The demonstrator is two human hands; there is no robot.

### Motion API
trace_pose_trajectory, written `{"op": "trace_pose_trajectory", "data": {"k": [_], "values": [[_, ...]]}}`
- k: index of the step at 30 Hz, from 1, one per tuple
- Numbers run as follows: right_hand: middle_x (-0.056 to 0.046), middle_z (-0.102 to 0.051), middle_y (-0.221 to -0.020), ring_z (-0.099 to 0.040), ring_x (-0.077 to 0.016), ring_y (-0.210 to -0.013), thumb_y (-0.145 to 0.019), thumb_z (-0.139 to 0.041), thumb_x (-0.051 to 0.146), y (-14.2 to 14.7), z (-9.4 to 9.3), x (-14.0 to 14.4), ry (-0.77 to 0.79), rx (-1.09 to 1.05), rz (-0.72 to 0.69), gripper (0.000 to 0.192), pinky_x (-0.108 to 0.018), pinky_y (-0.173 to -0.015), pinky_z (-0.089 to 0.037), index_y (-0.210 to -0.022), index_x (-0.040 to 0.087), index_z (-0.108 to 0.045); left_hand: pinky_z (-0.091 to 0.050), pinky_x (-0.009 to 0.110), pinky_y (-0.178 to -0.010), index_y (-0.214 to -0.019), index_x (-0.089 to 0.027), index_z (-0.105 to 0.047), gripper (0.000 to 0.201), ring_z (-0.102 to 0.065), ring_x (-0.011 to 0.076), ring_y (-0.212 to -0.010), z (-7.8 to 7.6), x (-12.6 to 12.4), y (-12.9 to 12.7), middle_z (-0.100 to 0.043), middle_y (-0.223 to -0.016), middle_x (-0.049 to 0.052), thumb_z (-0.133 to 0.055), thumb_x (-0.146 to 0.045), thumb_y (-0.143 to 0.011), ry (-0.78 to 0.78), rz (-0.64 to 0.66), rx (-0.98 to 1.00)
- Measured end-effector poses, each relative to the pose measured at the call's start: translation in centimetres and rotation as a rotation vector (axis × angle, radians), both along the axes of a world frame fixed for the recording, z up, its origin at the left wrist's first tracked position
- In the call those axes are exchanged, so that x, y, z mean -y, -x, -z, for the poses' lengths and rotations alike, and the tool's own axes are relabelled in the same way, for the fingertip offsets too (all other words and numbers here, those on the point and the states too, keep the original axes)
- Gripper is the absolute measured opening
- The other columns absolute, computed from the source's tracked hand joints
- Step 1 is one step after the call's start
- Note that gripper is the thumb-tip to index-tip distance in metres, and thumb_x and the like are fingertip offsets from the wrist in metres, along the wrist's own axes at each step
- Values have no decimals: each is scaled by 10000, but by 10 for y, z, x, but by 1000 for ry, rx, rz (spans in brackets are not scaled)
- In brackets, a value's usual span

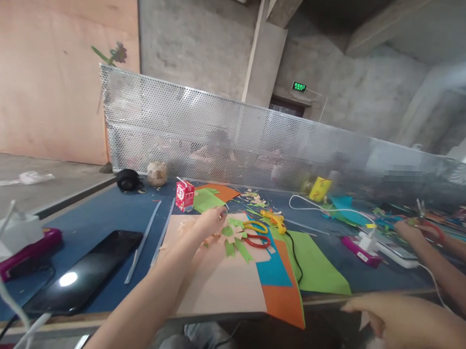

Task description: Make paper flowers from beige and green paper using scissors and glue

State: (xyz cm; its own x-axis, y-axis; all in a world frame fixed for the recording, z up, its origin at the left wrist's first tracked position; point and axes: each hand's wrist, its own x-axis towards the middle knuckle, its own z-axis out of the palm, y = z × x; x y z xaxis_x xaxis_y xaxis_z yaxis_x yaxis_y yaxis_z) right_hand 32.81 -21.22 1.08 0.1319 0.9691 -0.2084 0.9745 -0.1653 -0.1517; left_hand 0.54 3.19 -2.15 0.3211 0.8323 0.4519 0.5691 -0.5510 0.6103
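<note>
While the left hand [212, 220] is stretched out over the peach paper sheet [214, 281], fingers curled loosely toward the little green paper scraps [234, 240] near the middle of the desk, I honestly can't tell if it's pinching one or just touching the pile. It's blurry there. The right hand [399, 318] hangs low off the near edge of the desk, half open with the fingers relaxed, nothing in it as far as I can see.

Just beside the scraps sit two pairs of scissors, yellow-handled scissors [256, 226] and red-handled scissors [258, 241], with a yellow glue gun [274, 218] behind them. My take: those bits are light, so pinch with fingertips rather than sweeping, and bringing the other hand up to pin the sheet would probably stop it sliding.

Further out there's a red drink carton [185, 195] toward the far edge, blue, orange and green sheets [314, 264] overlapping to the right, and a black phone [86, 271] near the left near corner. Another person's hand [409, 231] works with scissors at the right end of the desk, well apart.
</note>
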Motion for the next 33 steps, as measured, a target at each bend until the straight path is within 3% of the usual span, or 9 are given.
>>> {"op": "trace_pose_trajectory", "data": {"k": [2,3,5,9,10,14,18,26,33], "values": [[23,-581,-546,-538,-144,-519,-485,-631,127,-9,-6,5,144,70,58,264,-204,-449,-283,-740,193,-604,-401,339,-764,-853,-212,-591,180,-575,224,-829,0,2,-1,-635,-814,52,-506,-239,-697,-40,1,-96],[1,-582,-578,-532,-143,-541,-537,-599,159,-10,-13,4,106,112,44,74,-213,-462,-282,-605,178,-575,-389,364,-798,-881,-209,-588,203,-564,242,-886,0,3,-1,-635,-859,63,-514,-234,-693,-62,-2,-131],[-10,-525,-498,-487,-131,-491,-640,-533,218,-2,-29,-5,58,173,-6,200,-230,-463,-271,-460,170,-459,-367,403,-841,-951,-199,-569,264,-534,266,-970,-1,3,-1,-620,-954,86,-520,-223,-692,-101,-13,-179],[-6,-557,-594,-497,-124,-547,-716,-501,256,52,-48,-36,-53,80,-203,167,-229,-513,-321,-570,176,-513,-393,372,-838,-1064,-173,-501,323,-530,240,-984,-6,2,3,-577,-1046,108,-451,-214,-748,-154,-29,-202],[-4,-597,-682,-534,-133,-622,-732,-490,240,71,-45,-45,-89,-15,-283,90,-227,-564,-357,-696,195,-559,-406,344,-828,-1081,-169,-483,323,-536,220,-974,-8,2,4,-573,-1048,104,-424,-216,-767,-163,-24,-199],[-40,-587,-1082,-524,-179,-985,-779,-467,190,148,-12,-76,-342,-141,-518,318,-276,-808,-387,-1088,242,-525,-421,304,-818,-1115,-162,-440,328,-537,193,-975,-8,5,5,-565,-1053,101,-383,-212,-796,-186,7,-214],[-37,-592,-1090,-506,-177,-1016,-773,-441,79,190,23,-98,-554,-2,-692,401,-303,-866,-378,-1142,225,-495,-419,332,-825,-1108,-170,-457,342,-531,220,-993,-2,9,3,-567,-1053,104,-437,-223,-770,-196,51,-279],[-101,-640,-874,-534,-220,-933,-791,-404,37,194,46,-107,-858,315,-944,310,-384,-826,-406,-1049,122,-553,-397,360,-841,-1125,-157,-452,352,-516,245,-1004,2,9,0,-550,-1073,117,-406,-252,-789,-205,47,-345],[-116,-617,-808,-538,-221,-814,-750,-439,38,193,49,-98,-807,292,-864,406,-353,-741,-459,-1152,79,-480,-408,356,-814,-1116,-158,-457,345,-524,247,-977,4,8,1,-552,-1041,113,-408,-270,-793,-180,33,-377]]}}
